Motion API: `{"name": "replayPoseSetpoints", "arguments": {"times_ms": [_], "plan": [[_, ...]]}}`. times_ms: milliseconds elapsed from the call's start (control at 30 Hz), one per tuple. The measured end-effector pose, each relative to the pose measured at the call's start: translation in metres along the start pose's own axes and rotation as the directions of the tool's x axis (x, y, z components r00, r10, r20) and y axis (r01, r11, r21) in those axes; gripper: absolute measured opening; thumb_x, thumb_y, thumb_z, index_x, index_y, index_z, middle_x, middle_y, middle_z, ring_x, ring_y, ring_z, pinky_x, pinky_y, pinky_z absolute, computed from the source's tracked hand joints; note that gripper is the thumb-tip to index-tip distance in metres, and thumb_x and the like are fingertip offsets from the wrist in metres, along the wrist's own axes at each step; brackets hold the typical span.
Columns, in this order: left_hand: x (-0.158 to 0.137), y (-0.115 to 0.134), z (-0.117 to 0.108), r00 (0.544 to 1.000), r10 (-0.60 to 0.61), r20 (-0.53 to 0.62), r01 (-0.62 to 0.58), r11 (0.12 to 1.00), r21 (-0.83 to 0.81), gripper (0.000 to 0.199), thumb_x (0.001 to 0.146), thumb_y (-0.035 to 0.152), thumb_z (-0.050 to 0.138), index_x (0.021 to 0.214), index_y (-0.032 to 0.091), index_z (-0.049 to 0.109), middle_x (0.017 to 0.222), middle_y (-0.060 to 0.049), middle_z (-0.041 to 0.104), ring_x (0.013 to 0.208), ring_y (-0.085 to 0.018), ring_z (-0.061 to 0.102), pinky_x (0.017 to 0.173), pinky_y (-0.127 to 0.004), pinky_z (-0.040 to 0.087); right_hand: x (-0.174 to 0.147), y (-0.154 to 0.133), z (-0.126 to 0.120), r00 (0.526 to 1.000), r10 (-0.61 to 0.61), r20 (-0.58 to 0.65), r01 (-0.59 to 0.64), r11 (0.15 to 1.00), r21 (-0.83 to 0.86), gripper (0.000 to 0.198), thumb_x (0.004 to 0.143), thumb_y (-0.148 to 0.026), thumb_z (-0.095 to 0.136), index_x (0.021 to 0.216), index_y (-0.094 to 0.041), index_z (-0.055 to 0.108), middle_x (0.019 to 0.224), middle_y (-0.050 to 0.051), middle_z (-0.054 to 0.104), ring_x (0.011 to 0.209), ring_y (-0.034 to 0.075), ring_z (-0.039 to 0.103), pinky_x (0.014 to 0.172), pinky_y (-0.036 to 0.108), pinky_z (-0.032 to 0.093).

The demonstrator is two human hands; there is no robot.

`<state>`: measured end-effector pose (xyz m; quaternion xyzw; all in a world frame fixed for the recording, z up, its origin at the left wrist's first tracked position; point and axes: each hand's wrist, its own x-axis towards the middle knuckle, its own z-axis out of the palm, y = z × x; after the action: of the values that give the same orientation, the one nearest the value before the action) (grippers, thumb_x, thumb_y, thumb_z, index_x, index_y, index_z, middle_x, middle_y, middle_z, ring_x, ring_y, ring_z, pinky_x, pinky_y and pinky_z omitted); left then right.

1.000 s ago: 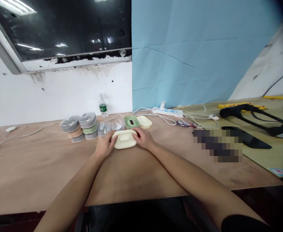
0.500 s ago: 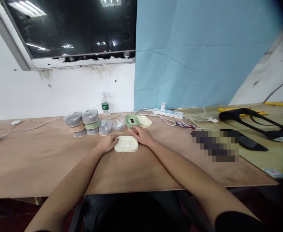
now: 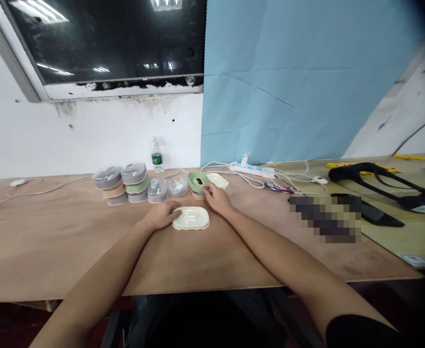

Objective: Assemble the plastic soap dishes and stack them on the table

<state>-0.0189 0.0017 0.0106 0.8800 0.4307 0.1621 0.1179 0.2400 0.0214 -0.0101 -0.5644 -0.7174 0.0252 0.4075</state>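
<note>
In front of me lies a shallow cream plastic tray point(image 3: 191, 220) with rounded corners. My left hand point(image 3: 161, 215) is at its left end, with the thumb on the rim and the fingers curled by the far corner. My right hand point(image 3: 217, 198) pinches the right front edge of a green plastic dish point(image 3: 197, 181), which is slightly tilted and has a small dark and red item in it. Below the green dish shows a peach-coloured piece point(image 3: 198, 196). A cream scalloped piece point(image 3: 217, 181) lies just behind my right hand.
Left of the dish stand a clear round container point(image 3: 178, 186), a grey lidded box point(image 3: 157, 190) and two stacks of boxes point(image 3: 135, 183). A water bottle point(image 3: 157, 158) stands by the wall. White cables and a power strip point(image 3: 252, 168) lie behind; a black frame point(image 3: 386, 186) is at right.
My right hand has moved off the cream tray's far right side and now pinches the green dish's edge. The dish has tilted, baring the peach piece below. My left hand stays at the tray.
</note>
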Motion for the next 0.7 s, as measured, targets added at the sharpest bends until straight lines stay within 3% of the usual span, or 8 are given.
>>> {"name": "replayPoseSetpoints", "arguments": {"times_ms": [100, 267, 700], "plan": [[0.0, 0.0, -0.001, 1.0, 0.002, 0.003, -0.002, 1.0, -0.011, 0.045, 0.088, 0.046, 0.043, 0.121, 0.02, 0.058, 0.087, -0.005, 0.068, 0.076, -0.019, 0.062, 0.061, -0.027, 0.041, -0.001, -0.004, -0.001, 0.998, 0.032, -0.051, -0.029, 0.998, 0.047, 0.023, 0.084, -0.03, 0.051, 0.104, -0.021, 0.055, 0.068, -0.002, 0.061, 0.066, 0.016, 0.058, 0.059, 0.025, 0.036], [0.0, 0.0, -0.002, 1.0, 0.013, -0.01, -0.013, 1.0, -0.026, 0.044, 0.088, 0.045, 0.044, 0.12, 0.019, 0.059, 0.083, -0.004, 0.067, 0.074, -0.019, 0.061, 0.059, -0.027, 0.04, -0.004, -0.01, -0.004, 0.988, 0.055, -0.147, -0.04, 0.994, 0.104, 0.026, 0.079, -0.034, 0.057, 0.102, -0.022, 0.051, 0.074, -0.002, 0.062, 0.067, 0.015, 0.058, 0.062, 0.025, 0.039], [0.002, -0.004, 0.001, 0.999, 0.009, -0.047, -0.012, 0.998, -0.057, 0.05, 0.087, 0.044, 0.047, 0.13, 0.018, 0.048, 0.078, -0.003, 0.066, 0.072, -0.019, 0.061, 0.062, -0.028, 0.041, -0.009, -0.018, -0.004, 0.984, -0.077, -0.16, 0.097, 0.988, 0.12, 0.029, 0.077, -0.036, 0.061, 0.1, -0.022, 0.051, 0.077, 0.0, 0.064, 0.066, 0.016, 0.061, 0.061, 0.026, 0.044]]}}
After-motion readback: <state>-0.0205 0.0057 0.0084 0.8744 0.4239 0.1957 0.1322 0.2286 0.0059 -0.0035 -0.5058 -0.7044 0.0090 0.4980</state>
